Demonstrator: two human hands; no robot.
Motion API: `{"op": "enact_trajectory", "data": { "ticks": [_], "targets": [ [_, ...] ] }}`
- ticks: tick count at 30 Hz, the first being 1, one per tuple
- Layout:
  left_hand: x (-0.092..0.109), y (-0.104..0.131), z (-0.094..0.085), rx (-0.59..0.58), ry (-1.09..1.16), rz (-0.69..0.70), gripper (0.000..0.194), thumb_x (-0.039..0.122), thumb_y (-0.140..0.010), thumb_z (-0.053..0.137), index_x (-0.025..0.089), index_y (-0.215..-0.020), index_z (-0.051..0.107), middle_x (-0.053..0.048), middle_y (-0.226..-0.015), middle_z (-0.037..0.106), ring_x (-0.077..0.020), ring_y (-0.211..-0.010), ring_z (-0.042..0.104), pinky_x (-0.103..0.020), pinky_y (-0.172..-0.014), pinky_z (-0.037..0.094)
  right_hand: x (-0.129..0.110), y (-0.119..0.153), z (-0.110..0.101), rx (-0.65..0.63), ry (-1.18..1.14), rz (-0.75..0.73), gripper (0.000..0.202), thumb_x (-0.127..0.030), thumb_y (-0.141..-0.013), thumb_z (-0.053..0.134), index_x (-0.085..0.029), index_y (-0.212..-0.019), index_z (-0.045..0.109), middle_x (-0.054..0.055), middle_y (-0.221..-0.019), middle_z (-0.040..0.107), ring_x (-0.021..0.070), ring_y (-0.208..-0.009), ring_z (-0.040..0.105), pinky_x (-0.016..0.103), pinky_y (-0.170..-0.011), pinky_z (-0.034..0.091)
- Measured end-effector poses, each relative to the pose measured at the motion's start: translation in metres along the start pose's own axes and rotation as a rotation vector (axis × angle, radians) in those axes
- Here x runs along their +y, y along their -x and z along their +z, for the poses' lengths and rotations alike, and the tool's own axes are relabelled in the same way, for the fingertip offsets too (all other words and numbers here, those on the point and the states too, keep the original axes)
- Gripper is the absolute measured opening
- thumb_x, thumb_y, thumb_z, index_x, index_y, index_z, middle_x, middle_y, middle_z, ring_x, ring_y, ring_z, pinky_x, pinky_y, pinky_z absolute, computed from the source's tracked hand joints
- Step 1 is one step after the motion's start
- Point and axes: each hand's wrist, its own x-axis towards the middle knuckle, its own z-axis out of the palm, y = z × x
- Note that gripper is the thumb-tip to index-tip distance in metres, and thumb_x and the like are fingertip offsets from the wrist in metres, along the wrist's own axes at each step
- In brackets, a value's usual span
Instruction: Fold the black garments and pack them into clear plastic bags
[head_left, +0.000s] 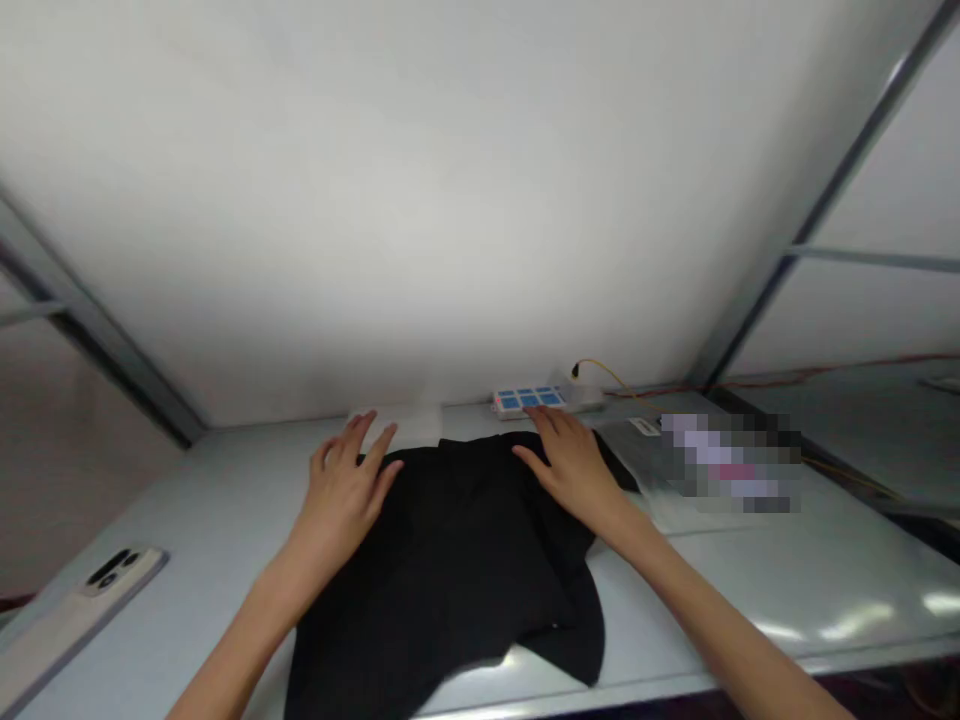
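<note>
A black garment [457,560] lies spread on the pale grey table, its lower left part running out of view at the bottom. My left hand [341,490] is over its upper left edge, fingers spread and holding nothing. Over the upper right part is my right hand [570,465], fingers stretched forward and the thumb apart, also holding nothing. Whether either palm presses on the cloth I cannot tell. The garment's right side has folds, and one flap reaches toward the table's front edge.
A white power strip [529,400] with blue sockets stands against the back wall, a yellow cable [607,370] plugged in beside it. Right of the garment lies a clear plastic bag [660,480] near a blurred-out item [727,465]. A phone [90,610] is at the left.
</note>
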Motion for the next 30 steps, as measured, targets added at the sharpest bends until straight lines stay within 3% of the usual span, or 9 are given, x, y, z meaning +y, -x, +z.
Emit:
{"op": "enact_trajectory", "data": {
  "ticks": [5,8,11,16,18,20,22,26,30],
  "targets": [
    [0.032,0.034,0.031,-0.215,0.162,0.224,0.056,0.047,-0.106,0.040,0.028,-0.158,0.034,-0.012,-0.165,0.033,-0.0323,-0.153,0.028,-0.056,-0.118,0.032,-0.021,0.063,0.017,-0.133,0.019,-0.136,0.063,-0.056,-0.101,0.047,-0.023,-0.155,0.042,0.017,-0.159,0.043,0.0371,-0.149,0.035,0.067,-0.119,0.024],
    [0.032,0.047,0.036,-0.303,0.200,0.279,0.061,0.050,-0.104,0.045,0.036,-0.160,0.026,-0.008,-0.166,0.030,-0.0329,-0.154,0.026,-0.057,-0.120,0.029,-0.025,0.093,0.014,-0.193,0.030,-0.144,0.062,-0.054,-0.102,0.045,-0.026,-0.157,0.039,0.016,-0.160,0.041,0.0366,-0.149,0.034,0.064,-0.118,0.029],
    [0.029,0.053,0.034,-0.314,0.197,0.320,0.066,0.050,-0.103,0.047,0.038,-0.161,0.018,-0.008,-0.169,0.023,-0.0348,-0.155,0.022,-0.058,-0.120,0.029,-0.018,0.103,-0.002,-0.135,0.019,-0.146,0.057,-0.052,-0.102,0.047,-0.028,-0.154,0.044,0.015,-0.158,0.045,0.0350,-0.144,0.042,0.058,-0.111,0.041],
    [0.038,0.058,0.034,-0.284,0.119,0.297,0.065,0.052,-0.102,0.047,0.038,-0.161,0.021,-0.012,-0.166,0.029,-0.0388,-0.152,0.028,-0.061,-0.115,0.036,0.035,0.086,-0.027,0.198,0.304,0.185,0.053,-0.049,-0.097,0.056,-0.023,-0.142,0.056,0.019,-0.158,0.040,0.0485,-0.142,0.036,0.069,-0.103,0.038],
    [0.042,0.056,0.036,-0.286,0.097,0.276,0.063,0.055,-0.102,0.046,0.039,-0.159,0.026,-0.013,-0.164,0.034,-0.0390,-0.150,0.032,-0.060,-0.114,0.038,0.063,0.079,-0.030,0.129,0.379,0.302,0.051,-0.046,-0.094,0.058,-0.018,-0.136,0.061,0.023,-0.148,0.051,0.0497,-0.133,0.046,0.068,-0.098,0.042],
    [0.043,0.049,0.036,-0.317,0.096,0.267,0.060,0.058,-0.101,0.046,0.041,-0.157,0.032,-0.011,-0.163,0.037,-0.0387,-0.149,0.034,-0.059,-0.113,0.040,0.084,0.077,-0.030,-0.026,0.349,0.326,0.037,-0.037,-0.095,0.054,-0.015,-0.122,0.068,0.021,-0.128,0.066,0.0417,-0.113,0.063,0.055,-0.090,0.050],
    [0.043,0.040,0.033,-0.355,0.112,0.254,0.056,0.060,-0.101,0.045,0.041,-0.153,0.042,-0.010,-0.159,0.044,-0.0393,-0.147,0.038,-0.059,-0.111,0.042,0.096,0.078,-0.031,-0.092,0.299,0.316,0.030,-0.028,-0.096,0.047,-0.017,-0.109,0.072,0.017,-0.110,0.074,0.0339,-0.095,0.071,0.044,-0.080,0.053],
    [0.041,0.020,0.021,-0.356,0.223,0.182,0.050,0.053,-0.104,0.042,0.035,-0.150,0.049,-0.008,-0.146,0.060,-0.0332,-0.132,0.058,-0.052,-0.105,0.050,0.097,0.075,-0.045,0.140,0.246,0.350,0.029,-0.029,-0.096,0.046,-0.018,-0.098,0.073,0.012,-0.094,0.077,0.0308,-0.083,0.073,0.038,-0.069,0.050],
    [0.045,0.004,0.009,-0.153,0.364,0.161,0.046,0.041,-0.105,0.044,0.029,-0.150,0.047,-0.007,-0.140,0.062,-0.0255,-0.120,0.065,-0.042,-0.102,0.053,0.074,0.052,-0.080,0.486,0.123,0.292,0.027,-0.036,-0.095,0.051,-0.019,-0.092,0.073,0.008,-0.084,0.076,0.0268,-0.075,0.072,0.036,-0.069,0.051]
  ]
}}
